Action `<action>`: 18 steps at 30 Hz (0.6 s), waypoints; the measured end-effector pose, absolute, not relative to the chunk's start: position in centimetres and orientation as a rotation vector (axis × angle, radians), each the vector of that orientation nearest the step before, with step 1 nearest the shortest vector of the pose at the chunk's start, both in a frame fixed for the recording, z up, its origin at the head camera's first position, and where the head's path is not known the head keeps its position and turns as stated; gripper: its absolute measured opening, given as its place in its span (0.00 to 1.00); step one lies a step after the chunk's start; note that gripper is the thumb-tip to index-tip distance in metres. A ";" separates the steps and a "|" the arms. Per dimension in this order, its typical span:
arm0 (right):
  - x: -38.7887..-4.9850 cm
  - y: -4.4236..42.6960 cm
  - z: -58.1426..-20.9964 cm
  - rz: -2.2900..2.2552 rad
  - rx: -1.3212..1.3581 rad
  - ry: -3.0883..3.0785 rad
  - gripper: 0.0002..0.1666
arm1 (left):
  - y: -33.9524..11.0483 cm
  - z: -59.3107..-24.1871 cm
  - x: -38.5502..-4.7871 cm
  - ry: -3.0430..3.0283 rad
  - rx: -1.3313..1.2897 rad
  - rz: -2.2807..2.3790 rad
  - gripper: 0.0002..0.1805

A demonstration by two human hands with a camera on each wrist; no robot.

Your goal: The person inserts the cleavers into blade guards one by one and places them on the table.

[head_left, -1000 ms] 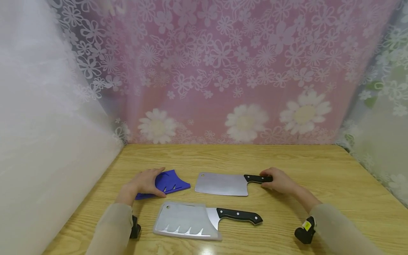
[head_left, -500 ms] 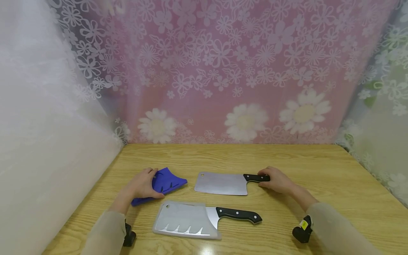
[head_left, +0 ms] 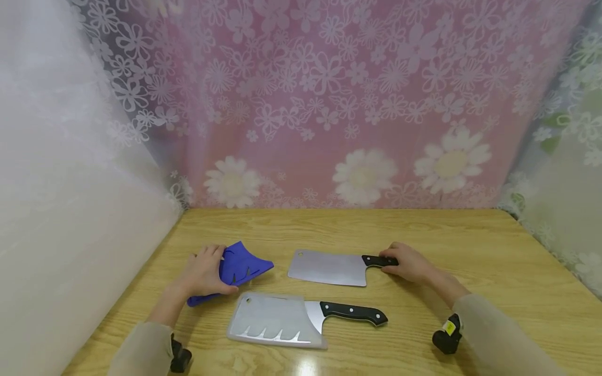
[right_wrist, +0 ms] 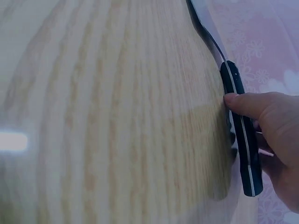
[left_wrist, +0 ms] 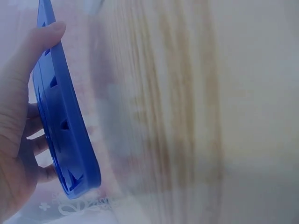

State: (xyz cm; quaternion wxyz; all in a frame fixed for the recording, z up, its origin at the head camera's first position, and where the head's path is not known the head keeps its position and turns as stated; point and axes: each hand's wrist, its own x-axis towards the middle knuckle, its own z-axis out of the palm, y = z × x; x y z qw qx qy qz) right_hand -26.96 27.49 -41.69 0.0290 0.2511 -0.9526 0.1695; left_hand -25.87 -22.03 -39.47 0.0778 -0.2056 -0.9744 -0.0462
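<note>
At the left of the head view, my left hand [head_left: 202,272] grips a blue blade cover [head_left: 241,265] between thumb and fingers. The cover is tilted and its slotted edge [left_wrist: 64,107] faces the left wrist camera. To the right, a cleaver [head_left: 326,268] with a bare steel blade lies toward the middle of the table. My right hand [head_left: 410,265] holds the end of its black handle [right_wrist: 245,140], thumb on the near side. Nearer the front lies a larger cleaver [head_left: 352,312], its blade inside a translucent cover [head_left: 268,319]; neither hand touches it.
The wooden table [head_left: 423,224] meets a pink flowered curtain [head_left: 291,177] at the back. A white sheet [head_left: 94,235] hangs along the left side and a flowered one [head_left: 559,219] along the right. Each wrist carries a small black camera [head_left: 447,337].
My left hand has drawn the blue cover left and slightly away from the bare cleaver, tilting it up more. My right hand stays on the handle with little movement.
</note>
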 end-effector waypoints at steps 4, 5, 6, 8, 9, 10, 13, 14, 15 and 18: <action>-26.6 27.2 -41.4 0.498 0.776 -2.939 0.16 | -21.7 -39.2 -24.9 -2.940 -0.660 -0.097 0.61; -26.4 27.1 -41.3 0.490 0.752 -2.948 0.16 | -21.6 -39.1 -24.7 -2.941 -0.675 -0.090 0.61; -26.3 27.0 -41.2 0.484 0.733 -2.953 0.16 | -21.5 -39.0 -24.5 -2.937 -0.693 -0.089 0.60; -25.9 26.8 -41.0 0.438 0.714 -2.948 0.18 | -21.1 -38.9 -24.1 -2.920 -0.730 -0.082 0.60; -25.7 26.7 -40.8 0.419 0.714 -2.945 0.18 | -20.9 -38.8 -24.0 -2.912 -0.750 -0.077 0.60; -25.5 26.7 -40.7 0.391 0.730 -2.934 0.17 | -20.7 -38.7 -23.9 -2.903 -0.768 -0.066 0.60; -24.9 26.5 -40.5 0.323 0.761 -2.880 0.17 | -20.1 -38.5 -23.6 -2.877 -0.812 -0.037 0.60; -24.6 26.5 -40.3 0.316 0.768 -2.864 0.16 | -19.9 -38.5 -23.6 -2.870 -0.826 -0.026 0.60; -24.4 26.4 -40.2 0.312 0.767 -2.850 0.16 | -19.7 -38.4 -23.5 -2.868 -0.836 -0.019 0.60; -23.5 26.1 -39.8 0.322 0.721 -2.826 0.17 | -19.1 -38.2 -23.3 -2.865 -0.869 -0.002 0.60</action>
